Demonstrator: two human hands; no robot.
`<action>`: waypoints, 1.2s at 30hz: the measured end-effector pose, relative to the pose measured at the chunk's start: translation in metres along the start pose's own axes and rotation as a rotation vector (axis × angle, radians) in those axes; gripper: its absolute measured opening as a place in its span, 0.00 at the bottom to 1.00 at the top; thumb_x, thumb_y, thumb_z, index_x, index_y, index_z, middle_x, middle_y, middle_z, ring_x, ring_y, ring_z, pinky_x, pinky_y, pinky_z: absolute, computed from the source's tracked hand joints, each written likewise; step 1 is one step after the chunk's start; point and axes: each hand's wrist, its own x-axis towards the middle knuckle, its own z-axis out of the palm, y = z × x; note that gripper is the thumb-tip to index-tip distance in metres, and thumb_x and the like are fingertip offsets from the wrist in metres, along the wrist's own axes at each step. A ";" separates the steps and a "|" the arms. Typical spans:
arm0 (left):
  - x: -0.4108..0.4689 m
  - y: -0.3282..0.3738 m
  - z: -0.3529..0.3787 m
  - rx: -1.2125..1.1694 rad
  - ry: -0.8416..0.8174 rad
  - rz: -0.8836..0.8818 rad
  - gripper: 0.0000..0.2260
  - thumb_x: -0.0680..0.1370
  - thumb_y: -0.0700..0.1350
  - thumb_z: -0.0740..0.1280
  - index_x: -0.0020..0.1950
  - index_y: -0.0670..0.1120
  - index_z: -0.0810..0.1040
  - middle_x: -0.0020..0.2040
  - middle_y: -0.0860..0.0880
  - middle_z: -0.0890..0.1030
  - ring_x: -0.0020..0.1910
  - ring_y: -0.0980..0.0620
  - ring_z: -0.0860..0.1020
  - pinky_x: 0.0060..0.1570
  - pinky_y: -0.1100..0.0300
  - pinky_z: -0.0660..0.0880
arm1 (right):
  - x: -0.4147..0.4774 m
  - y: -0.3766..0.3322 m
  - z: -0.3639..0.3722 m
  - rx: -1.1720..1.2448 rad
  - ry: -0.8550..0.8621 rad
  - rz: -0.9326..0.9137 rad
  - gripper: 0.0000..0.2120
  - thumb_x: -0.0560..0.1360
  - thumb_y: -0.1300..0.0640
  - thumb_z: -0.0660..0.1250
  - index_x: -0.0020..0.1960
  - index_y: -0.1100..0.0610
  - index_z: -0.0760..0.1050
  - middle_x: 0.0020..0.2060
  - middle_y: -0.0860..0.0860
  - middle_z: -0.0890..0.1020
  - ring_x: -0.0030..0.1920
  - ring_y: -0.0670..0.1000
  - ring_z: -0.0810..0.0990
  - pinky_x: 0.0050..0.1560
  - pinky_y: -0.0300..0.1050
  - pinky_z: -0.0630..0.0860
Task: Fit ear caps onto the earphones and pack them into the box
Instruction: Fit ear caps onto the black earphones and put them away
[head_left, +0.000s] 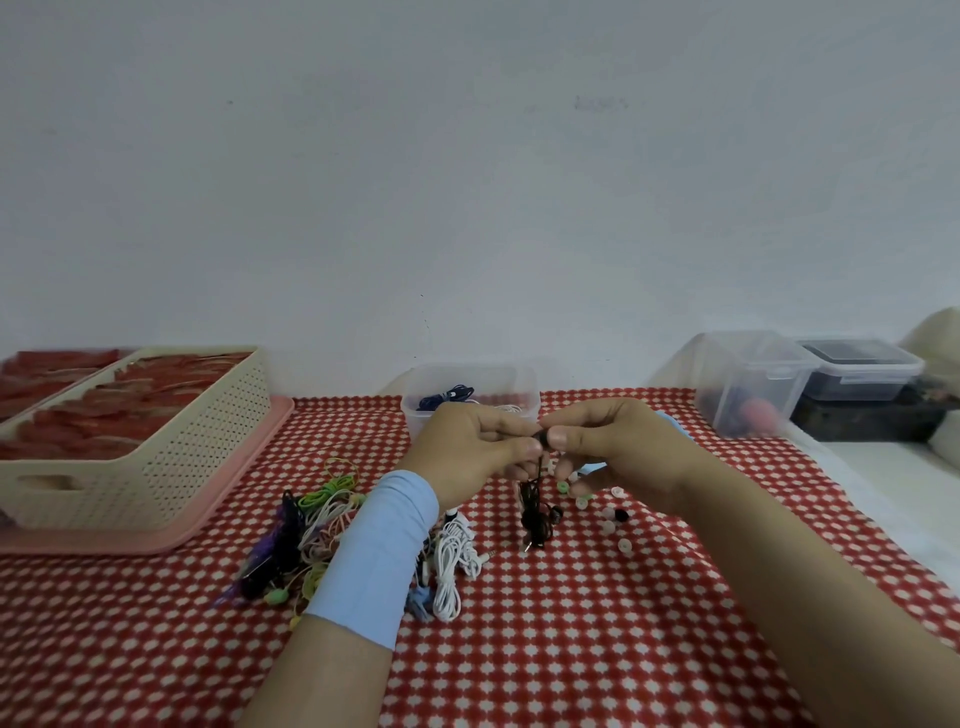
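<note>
Above the checkered worktop (571, 649): left hand (467, 447) and right hand (618, 447) both pinching black earphones (537, 512); loose ear caps (608, 514) just beside.

Bundled black earphones (537, 514) hang beside scattered ear caps (625, 545), clear box (525, 401) behind.

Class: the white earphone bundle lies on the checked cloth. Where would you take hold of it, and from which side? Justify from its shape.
Take the white earphone bundle round its looped middle, from above. It lies flat on the checked cloth, long and narrow, so a grip across its width likely gathers every strand. Its plug sticks out rightward; pulling there would probably unravel it.
</note>
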 end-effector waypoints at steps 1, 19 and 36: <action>0.000 0.000 0.000 0.010 -0.008 0.010 0.08 0.75 0.33 0.71 0.52 0.41 0.84 0.39 0.45 0.86 0.37 0.53 0.84 0.41 0.64 0.80 | 0.000 -0.001 -0.001 0.012 -0.018 0.027 0.10 0.71 0.57 0.74 0.51 0.57 0.87 0.40 0.57 0.86 0.38 0.50 0.83 0.38 0.47 0.81; 0.002 -0.005 0.008 -0.127 0.095 -0.047 0.08 0.75 0.35 0.72 0.53 0.43 0.84 0.45 0.45 0.86 0.42 0.51 0.85 0.42 0.61 0.81 | 0.004 0.004 -0.005 0.082 0.018 0.000 0.15 0.71 0.56 0.74 0.56 0.60 0.85 0.44 0.57 0.87 0.41 0.52 0.85 0.38 0.48 0.83; -0.004 0.015 -0.011 -0.264 0.143 -0.003 0.06 0.77 0.36 0.69 0.54 0.39 0.81 0.50 0.40 0.85 0.46 0.47 0.84 0.49 0.53 0.82 | 0.007 0.010 0.018 -0.617 0.004 -0.115 0.05 0.73 0.53 0.78 0.47 0.48 0.84 0.44 0.39 0.85 0.39 0.36 0.81 0.53 0.41 0.77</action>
